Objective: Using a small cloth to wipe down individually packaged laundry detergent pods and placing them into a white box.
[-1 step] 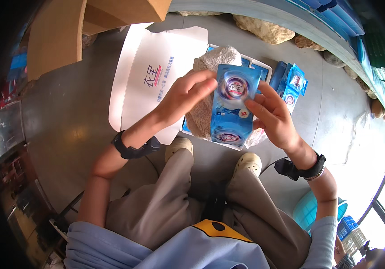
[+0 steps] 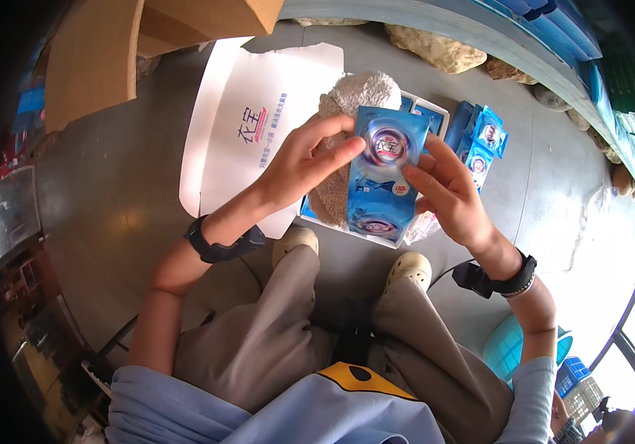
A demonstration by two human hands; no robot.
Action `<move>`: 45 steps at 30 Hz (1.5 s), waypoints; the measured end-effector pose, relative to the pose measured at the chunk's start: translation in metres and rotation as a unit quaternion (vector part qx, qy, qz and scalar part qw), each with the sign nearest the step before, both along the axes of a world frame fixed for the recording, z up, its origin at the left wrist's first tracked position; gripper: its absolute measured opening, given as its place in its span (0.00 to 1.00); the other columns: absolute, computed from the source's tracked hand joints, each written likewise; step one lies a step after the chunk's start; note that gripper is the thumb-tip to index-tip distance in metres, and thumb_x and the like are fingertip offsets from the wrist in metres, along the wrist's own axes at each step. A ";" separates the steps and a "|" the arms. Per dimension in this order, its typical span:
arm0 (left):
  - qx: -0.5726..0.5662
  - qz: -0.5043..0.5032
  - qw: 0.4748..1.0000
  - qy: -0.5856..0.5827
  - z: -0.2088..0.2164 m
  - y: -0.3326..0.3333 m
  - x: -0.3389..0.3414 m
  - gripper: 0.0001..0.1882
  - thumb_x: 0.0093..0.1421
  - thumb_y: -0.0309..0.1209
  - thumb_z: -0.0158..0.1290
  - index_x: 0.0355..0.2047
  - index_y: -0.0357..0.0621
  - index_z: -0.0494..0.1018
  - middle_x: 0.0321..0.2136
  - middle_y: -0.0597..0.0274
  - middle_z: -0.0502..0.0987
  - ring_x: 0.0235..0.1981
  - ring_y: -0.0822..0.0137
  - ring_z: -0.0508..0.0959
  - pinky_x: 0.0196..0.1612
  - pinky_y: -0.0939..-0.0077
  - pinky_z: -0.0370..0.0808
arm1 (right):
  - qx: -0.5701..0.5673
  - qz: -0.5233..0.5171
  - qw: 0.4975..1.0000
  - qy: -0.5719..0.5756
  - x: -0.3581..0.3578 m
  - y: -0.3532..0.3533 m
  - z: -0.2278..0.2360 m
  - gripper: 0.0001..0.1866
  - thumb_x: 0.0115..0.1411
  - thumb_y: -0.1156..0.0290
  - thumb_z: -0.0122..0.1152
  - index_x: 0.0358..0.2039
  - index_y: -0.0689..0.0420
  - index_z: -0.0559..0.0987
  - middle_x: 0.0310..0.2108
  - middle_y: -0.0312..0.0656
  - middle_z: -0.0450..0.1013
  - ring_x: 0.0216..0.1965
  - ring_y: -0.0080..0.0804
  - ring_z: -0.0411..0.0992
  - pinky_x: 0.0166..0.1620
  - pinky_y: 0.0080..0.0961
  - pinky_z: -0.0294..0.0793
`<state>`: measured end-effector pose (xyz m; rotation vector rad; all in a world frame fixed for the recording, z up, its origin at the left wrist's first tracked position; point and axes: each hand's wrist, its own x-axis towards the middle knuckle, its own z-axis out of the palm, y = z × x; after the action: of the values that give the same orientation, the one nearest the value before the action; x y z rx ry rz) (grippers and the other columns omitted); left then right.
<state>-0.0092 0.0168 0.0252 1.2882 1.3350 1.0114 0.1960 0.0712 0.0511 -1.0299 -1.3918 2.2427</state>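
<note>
Two joined blue sachets hang upright as a strip between my hands, over an open box. My left hand pinches the upper left edge, its thumb lying on the front of the upper sachet. Thumb in front and fingers curled partly behind, my right hand grips the strip's right edge. Just behind the strip rests a fluffy grey-beige cloth. The white box has its printed lid folded open to the left, and more blue packets show inside it. The strip covers part of the cloth and box.
More blue sachets lie right of the box. A brown cardboard box stands at the far left, and large stones line the far edge of the grey floor. A turquoise basin and a blue crate sit at lower right.
My left thumb has slid slightly right, further onto the upper sachet. The cloth behind has shifted a little. The right hand has barely moved.
</note>
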 end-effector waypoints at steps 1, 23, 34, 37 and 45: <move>0.015 -0.017 1.000 0.011 0.002 -0.001 -0.002 0.13 0.57 0.37 0.48 0.33 0.38 0.70 0.24 0.68 0.69 0.23 0.81 0.66 0.25 0.88 0.62 | -0.001 0.002 1.000 0.001 -0.001 0.000 0.001 0.18 0.59 0.72 0.46 0.50 0.58 0.59 0.38 0.38 0.69 0.35 0.17 0.67 0.29 0.14 0.71; 0.312 0.033 0.913 0.260 0.026 -0.008 -0.004 0.19 0.51 0.24 0.49 0.46 0.41 0.67 0.37 0.51 0.73 0.28 0.62 0.76 0.33 0.72 0.71 | 0.122 -0.039 0.989 -0.075 -0.010 0.008 0.003 0.12 0.59 0.66 0.49 0.26 0.62 0.70 0.23 0.34 0.69 0.26 0.13 0.67 0.24 0.11 0.70; 0.184 -0.029 0.967 0.174 -0.007 0.014 -0.005 0.13 0.58 0.30 0.41 0.42 0.45 0.69 0.30 0.54 0.73 0.33 0.63 0.73 0.40 0.73 0.66 | 0.265 0.109 0.955 -0.079 -0.011 -0.015 0.009 0.06 0.54 0.75 0.53 0.32 0.64 0.73 0.20 0.43 0.70 0.19 0.19 0.67 0.22 0.17 0.67; 0.106 -0.004 0.994 -0.021 -0.009 0.014 -0.011 0.17 0.60 0.30 0.32 0.38 0.33 0.69 0.39 0.55 0.72 0.43 0.68 0.70 0.49 0.76 0.62 | 0.294 0.091 0.952 0.002 -0.016 -0.019 0.022 0.06 0.54 0.76 0.54 0.32 0.64 0.73 0.19 0.44 0.69 0.19 0.20 0.68 0.23 0.18 0.67; -0.156 0.027 0.866 -0.474 0.001 0.016 -0.019 0.37 0.58 0.54 0.22 0.53 0.35 0.56 0.51 0.54 0.62 0.53 0.63 0.61 0.57 0.69 0.52 | 0.099 0.125 0.987 0.000 -0.004 -0.019 0.017 0.09 0.57 0.72 0.51 0.34 0.65 0.73 0.24 0.36 0.71 0.24 0.15 0.68 0.26 0.14 0.71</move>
<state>-0.0286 0.0330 0.0259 0.3711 0.7024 1.1764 0.1915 0.0517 0.0684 -0.8279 -1.7888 2.2100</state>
